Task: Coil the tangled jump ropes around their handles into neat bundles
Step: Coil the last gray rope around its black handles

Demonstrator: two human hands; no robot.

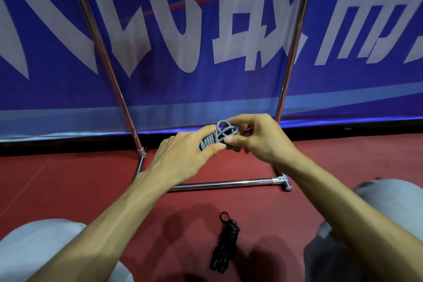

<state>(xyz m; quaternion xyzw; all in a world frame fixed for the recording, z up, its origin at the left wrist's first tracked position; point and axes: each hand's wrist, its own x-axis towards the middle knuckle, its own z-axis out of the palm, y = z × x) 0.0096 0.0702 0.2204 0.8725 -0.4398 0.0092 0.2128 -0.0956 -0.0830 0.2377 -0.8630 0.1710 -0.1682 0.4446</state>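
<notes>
Two rope bundles. Holding the grey bundle (218, 138) mid-air, long axis roughly left-right, left hand (183, 155) and right hand (258, 139) each gripping an end. Nearer, on the red floor (68, 178), the black bundle (225, 244), loop end pointing far.

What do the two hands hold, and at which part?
The grey coiled jump rope bundle: the left hand grips its wound coils, the right hand pinches its looped end.

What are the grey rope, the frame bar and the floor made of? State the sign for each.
Grey rope: likely plastic or rubber cord; smooth, holds tight coils. Frame bar: polished metal; mirror glints. Floor: red, matte; vinyl or rubber matting perhaps.
</notes>
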